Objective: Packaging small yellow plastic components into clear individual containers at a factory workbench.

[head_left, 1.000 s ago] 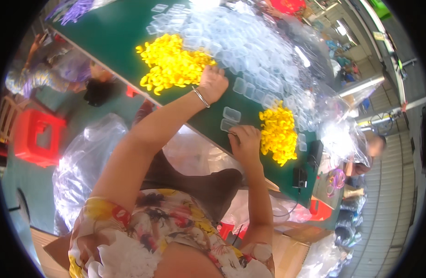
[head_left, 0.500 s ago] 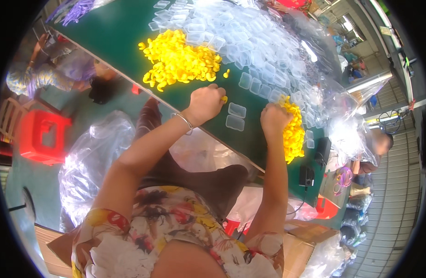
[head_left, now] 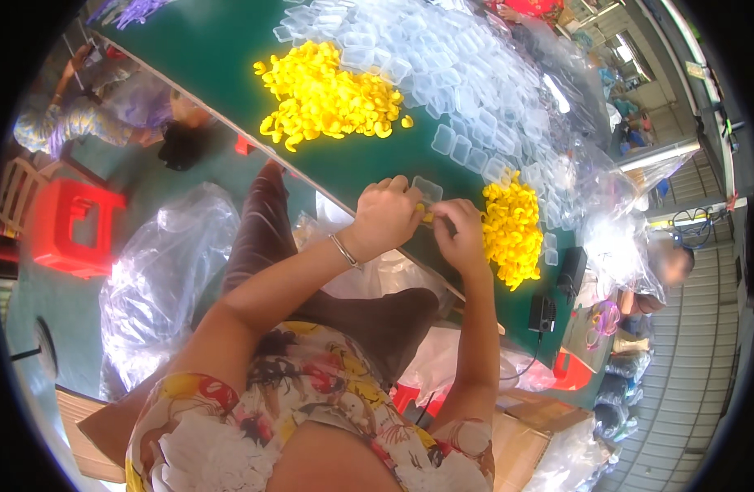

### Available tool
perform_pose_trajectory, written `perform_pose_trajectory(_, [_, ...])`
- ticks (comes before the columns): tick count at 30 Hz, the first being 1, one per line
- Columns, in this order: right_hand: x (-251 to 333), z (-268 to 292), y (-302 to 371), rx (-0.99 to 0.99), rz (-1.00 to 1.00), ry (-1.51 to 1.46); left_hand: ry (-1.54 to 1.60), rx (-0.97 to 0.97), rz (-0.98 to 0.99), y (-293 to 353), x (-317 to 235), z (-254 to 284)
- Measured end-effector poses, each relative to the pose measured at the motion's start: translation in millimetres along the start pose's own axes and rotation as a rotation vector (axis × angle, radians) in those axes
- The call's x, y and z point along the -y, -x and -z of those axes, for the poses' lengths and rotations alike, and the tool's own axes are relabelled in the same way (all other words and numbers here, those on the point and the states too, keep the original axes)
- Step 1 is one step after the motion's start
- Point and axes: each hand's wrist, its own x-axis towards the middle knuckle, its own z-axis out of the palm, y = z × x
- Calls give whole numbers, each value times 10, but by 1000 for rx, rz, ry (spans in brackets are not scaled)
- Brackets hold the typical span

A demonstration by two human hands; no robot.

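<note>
My left hand, with a metal bangle at its wrist, is closed on a small yellow curved piece. Against it, my right hand has thumb and fingers pinched at the same yellow spot; how many pieces are there, the fingers hide. Just beyond the fingertips lies a clear shallow plastic tray on the green table. A second tray, seen there earlier, is hidden by my hands. One heap of yellow pieces lies beyond my left hand, a smaller heap right of my right hand.
Clear trays in a large mound cover the table's far side. Black adapters with a cable sit at the right corner. A red stool and clear plastic bags stand on the floor at left. Other people are at the far left and right.
My right hand has left the smaller yellow heap and moved left, while my left hand came nearer. Both now meet over the place where two trays lay.
</note>
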Motion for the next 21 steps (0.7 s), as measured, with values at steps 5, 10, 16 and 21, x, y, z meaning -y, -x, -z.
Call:
perform_pose_trajectory(5, [-159, -65, -144, -108, -144, 0, 124, -23, -37, 3, -3, 121])
perform_pose_trajectory(10, [-232, -127, -166, -60, -186, -5, 83, 70, -99, 46, 106, 71])
perform_pose_trajectory(16, [-24, 46, -106, 35, -155, -169, 97, -9, -120, 55, 120, 92])
perform_pose_trajectory(21, [121, -91, 47, -88, -36, 7, 43, -23, -232, 26, 181, 26])
